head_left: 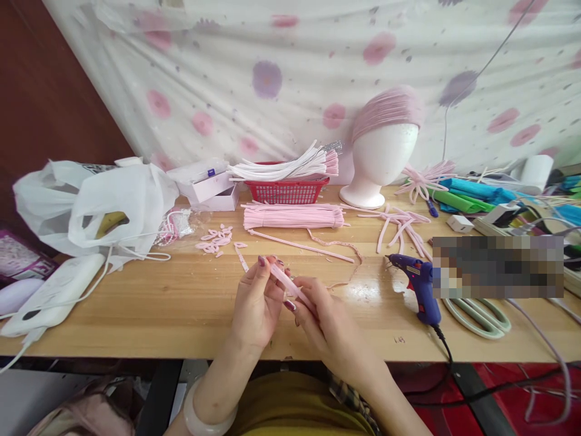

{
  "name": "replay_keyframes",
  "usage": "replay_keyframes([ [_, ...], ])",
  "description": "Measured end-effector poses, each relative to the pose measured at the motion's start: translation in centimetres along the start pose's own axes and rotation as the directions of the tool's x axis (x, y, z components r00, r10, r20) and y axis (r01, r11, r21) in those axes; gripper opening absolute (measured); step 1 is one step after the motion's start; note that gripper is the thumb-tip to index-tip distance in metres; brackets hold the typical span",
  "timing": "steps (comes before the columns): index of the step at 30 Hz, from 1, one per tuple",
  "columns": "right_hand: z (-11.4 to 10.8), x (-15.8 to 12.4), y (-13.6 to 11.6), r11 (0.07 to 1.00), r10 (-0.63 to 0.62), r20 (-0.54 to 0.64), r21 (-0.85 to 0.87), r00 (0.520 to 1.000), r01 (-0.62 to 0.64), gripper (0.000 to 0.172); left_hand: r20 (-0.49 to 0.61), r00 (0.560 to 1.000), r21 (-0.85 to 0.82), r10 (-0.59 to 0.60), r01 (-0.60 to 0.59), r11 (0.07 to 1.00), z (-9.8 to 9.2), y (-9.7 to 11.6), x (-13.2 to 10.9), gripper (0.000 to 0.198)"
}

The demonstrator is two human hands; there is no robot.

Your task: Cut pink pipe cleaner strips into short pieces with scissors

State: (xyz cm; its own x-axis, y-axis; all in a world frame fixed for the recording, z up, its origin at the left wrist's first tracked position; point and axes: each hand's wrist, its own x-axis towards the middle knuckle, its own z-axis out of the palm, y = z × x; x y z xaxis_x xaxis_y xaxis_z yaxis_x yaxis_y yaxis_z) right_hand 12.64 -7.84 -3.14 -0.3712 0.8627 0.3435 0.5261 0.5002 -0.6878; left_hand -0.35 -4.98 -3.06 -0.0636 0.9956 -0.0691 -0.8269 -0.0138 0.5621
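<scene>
Over the front middle of the table, my left hand (259, 300) pinches one end of a short pink pipe cleaner (290, 283) between thumb and fingers. The fingers of my right hand (324, 315) close on its other end, so it slants between both hands. It looks doubled or flattened, though my fingers cover part of it. Beyond my hands lie a long single pink pipe cleaner (302, 244), a thin measuring tape (338, 243) and a tied bundle of pink pipe cleaners (294, 217). Small pink loops (216, 240) are piled to the left.
A blue glue gun (420, 284) lies right, beside scissors with pale handles (483, 324). At the back stand a red basket (285, 192) of pipe cleaners and a white foam head (385, 154). Plastic bags (104, 200) and a power strip (59, 290) occupy the left.
</scene>
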Motion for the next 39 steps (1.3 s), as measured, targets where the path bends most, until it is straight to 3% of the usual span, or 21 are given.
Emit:
replay_keyframes([
  [4, 0.6, 0.0, 0.8, 0.980, -0.100, -0.149, -0.183, 0.984, 0.072, 0.020, -0.052, 0.998, -0.034, 0.024, -0.026, 0.999, 0.2, 0.1, 0.0, 0.028],
  [7, 0.9, 0.1, 1.1, 0.956, -0.153, -0.155, -0.273, 0.976, 0.106, 0.028, -0.064, 0.998, -0.071, 0.001, -0.006, 0.997, 0.2, 0.1, 0.0, 0.029],
  [11, 1.1, 0.1, 0.9, 0.953, -0.153, -0.120, -0.280, 0.981, 0.115, 0.027, -0.056, 0.997, -0.113, -0.047, 0.040, 0.993, -0.1, 0.0, 0.1, 0.029],
  [19, 0.8, 0.1, 0.2, 0.996, -0.050, -0.048, 0.075, 0.998, 0.054, 0.017, -0.009, 0.999, -0.076, -0.038, 0.038, 0.996, -0.6, -0.2, 0.2, 0.023],
  [22, 0.5, 0.0, 0.0, 0.966, -0.031, -0.022, 0.257, 0.999, 0.035, 0.022, 0.141, 0.986, 0.116, -0.088, 0.072, 0.991, -0.9, 0.4, -0.2, 0.027],
  [25, 0.2, 0.0, 0.0, 0.925, -0.010, -0.004, 0.379, 1.000, 0.010, 0.023, 0.249, 0.954, 0.366, -0.167, 0.067, 0.928, -1.3, 0.9, -0.7, 0.024],
  [30, 0.1, 0.3, 0.2, 0.872, 0.037, 0.003, 0.489, 0.999, -0.034, 0.026, 0.254, 0.945, 0.380, -0.204, 0.096, 0.920, -1.5, 0.8, -0.7, 0.012],
  [32, 0.2, 0.4, 0.4, 0.786, 0.090, 0.068, 0.607, 0.994, -0.113, 0.029, 0.249, 0.945, 0.367, -0.213, 0.112, 0.924, -1.6, 0.7, -0.6, 0.013],
  [37, 0.9, 0.8, 0.7, 0.307, 0.134, 0.330, 0.883, 0.935, -0.356, 0.030, 0.310, 0.904, 0.350, -0.295, 0.181, 0.919, -1.9, 0.7, -0.6, 0.019],
  [39, 1.2, 0.9, 0.7, 0.199, 0.140, 0.361, 0.902, 0.922, -0.384, 0.027, 0.324, 0.896, 0.355, -0.304, 0.183, 0.917, -1.9, 0.7, -0.6, 0.018],
])
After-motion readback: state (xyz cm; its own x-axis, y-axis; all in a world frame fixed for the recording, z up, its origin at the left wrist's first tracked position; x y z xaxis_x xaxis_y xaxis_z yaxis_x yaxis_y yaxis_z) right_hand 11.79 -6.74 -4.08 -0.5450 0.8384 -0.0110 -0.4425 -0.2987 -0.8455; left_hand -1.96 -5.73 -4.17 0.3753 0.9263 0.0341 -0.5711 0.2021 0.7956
